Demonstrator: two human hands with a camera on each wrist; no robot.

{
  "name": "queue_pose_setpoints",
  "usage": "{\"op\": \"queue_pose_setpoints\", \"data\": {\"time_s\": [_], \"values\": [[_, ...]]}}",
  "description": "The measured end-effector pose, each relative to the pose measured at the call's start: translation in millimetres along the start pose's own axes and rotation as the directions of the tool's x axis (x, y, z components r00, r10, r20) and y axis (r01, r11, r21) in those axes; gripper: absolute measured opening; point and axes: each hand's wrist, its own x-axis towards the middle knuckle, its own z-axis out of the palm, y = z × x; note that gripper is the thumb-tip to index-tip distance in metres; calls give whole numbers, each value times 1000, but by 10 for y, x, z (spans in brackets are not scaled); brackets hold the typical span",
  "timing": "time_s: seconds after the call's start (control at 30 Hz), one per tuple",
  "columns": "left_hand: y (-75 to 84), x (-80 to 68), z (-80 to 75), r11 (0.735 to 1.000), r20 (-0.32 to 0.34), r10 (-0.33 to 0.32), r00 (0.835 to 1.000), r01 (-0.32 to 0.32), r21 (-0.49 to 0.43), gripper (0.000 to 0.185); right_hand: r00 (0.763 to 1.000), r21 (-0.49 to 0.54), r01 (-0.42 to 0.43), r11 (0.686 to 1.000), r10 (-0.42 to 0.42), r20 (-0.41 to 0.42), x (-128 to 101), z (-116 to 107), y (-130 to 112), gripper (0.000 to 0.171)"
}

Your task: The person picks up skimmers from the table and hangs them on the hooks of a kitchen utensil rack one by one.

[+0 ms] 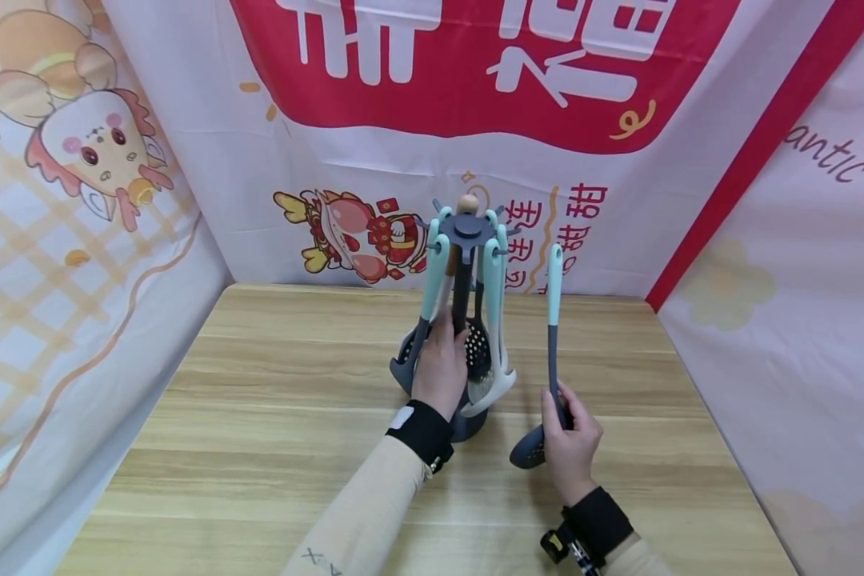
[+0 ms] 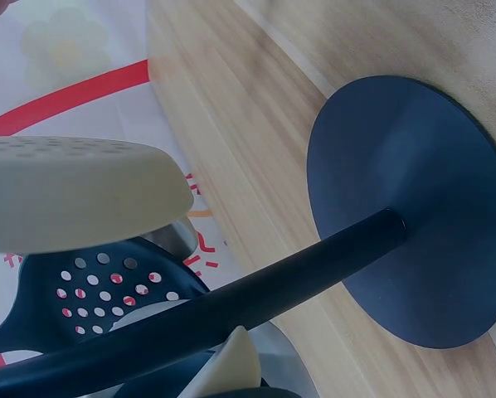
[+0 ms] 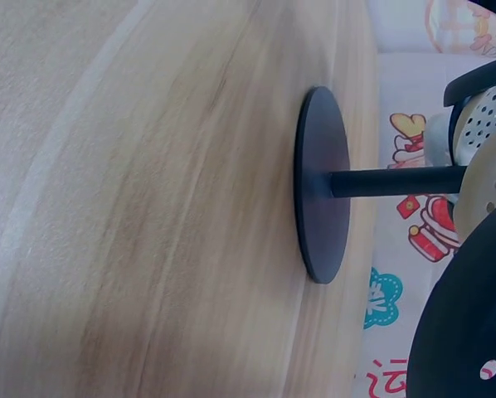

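A dark utensil rack [image 1: 470, 230] stands on the table with several mint-handled utensils hung around its top. My left hand [image 1: 441, 370] reaches in among them and grips the rack's dark pole [image 2: 314, 264], partly hidden by the utensils. Out to the right of the rack, my right hand [image 1: 573, 444] holds a dark slotted spoon [image 1: 555, 292] low on its stem, mint handle pointing up. The spoon's perforated head [image 3: 472, 323] fills the lower right of the right wrist view. Beside the pole hang a dark skimmer [image 2: 107, 290] and a cream perforated utensil [image 2: 82, 195].
The rack's round base [image 2: 414, 207] sits flat on the wood-grain table [image 1: 259, 448]. Printed cloth [image 1: 374, 144] hangs behind the table's back edge, with more cloth along the left and right sides.
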Motion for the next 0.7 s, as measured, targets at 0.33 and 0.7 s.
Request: {"op": "queue_pose_setpoints", "data": {"time_s": [0.33,0.7], "values": [[-3,-2,-4,1000,1,-2,1000,2,5,35,1000,48,-25,999,26,-3,-20,9,109,23],[-16,9,4,1000,-10,-8,1000,9,19,34,998,148,58,987,-56,-23,49,48,-117,22]]}}
